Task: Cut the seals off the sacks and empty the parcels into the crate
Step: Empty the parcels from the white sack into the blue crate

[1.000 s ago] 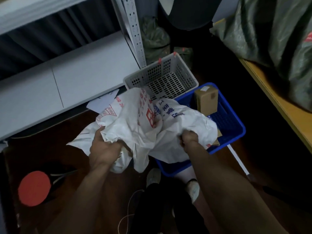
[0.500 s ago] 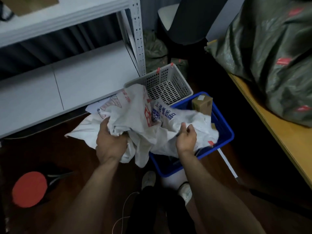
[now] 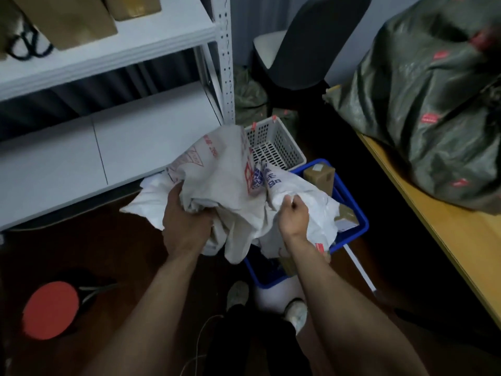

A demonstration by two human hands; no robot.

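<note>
Nearest, a strip of dark floor (image 3: 135, 267) is left open between the shelf unit (image 3: 130, 147) at left and the tabletop (image 3: 447, 240) edge at right. A red round paddle (image 3: 50, 310) is noted at near left. The left hand (image 3: 187, 223) is clenched on a bunched fold of the white sack (image 3: 230, 185). The right hand (image 3: 294, 215) is curled, pinching the sack's cloth. The sack is held crumpled over the near-left corner of the blue crate (image 3: 355, 234), long axis roughly left to right; which way the mouth points cannot be told. In the crate, a brown parcel (image 3: 320, 176) is seen upright at the far wall and a second parcel (image 3: 344, 217) at the right wall, partly covered. A white basket (image 3: 273, 147) is set against the crate's far side. A green sack (image 3: 433, 104) lies on the tabletop.
</note>
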